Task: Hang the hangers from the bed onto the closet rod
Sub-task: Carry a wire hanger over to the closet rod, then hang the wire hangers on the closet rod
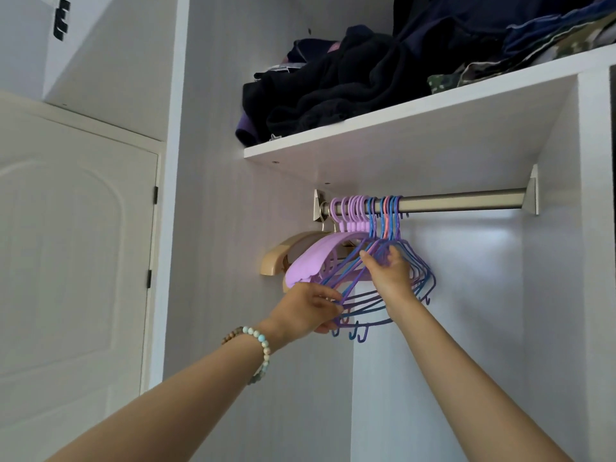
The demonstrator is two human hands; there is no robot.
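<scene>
A silver closet rod (460,202) runs under a white shelf. At its left end hang several hangers: thin blue and purple wire hangers (421,273), wide lilac plastic hangers (313,258) and a beige wooden hanger (276,258). My left hand (308,310), with a bead bracelet on the wrist, grips the lower left corner of the wire hangers. My right hand (388,271) holds the wire hangers near their necks, just below the rod. All the hooks sit over the rod.
The white shelf (383,126) above the rod carries piled dark and camouflage clothes (333,91). The closet's left wall (213,228) stands close to the hangers. A white door (73,245) is at the left. The rod's right part is bare.
</scene>
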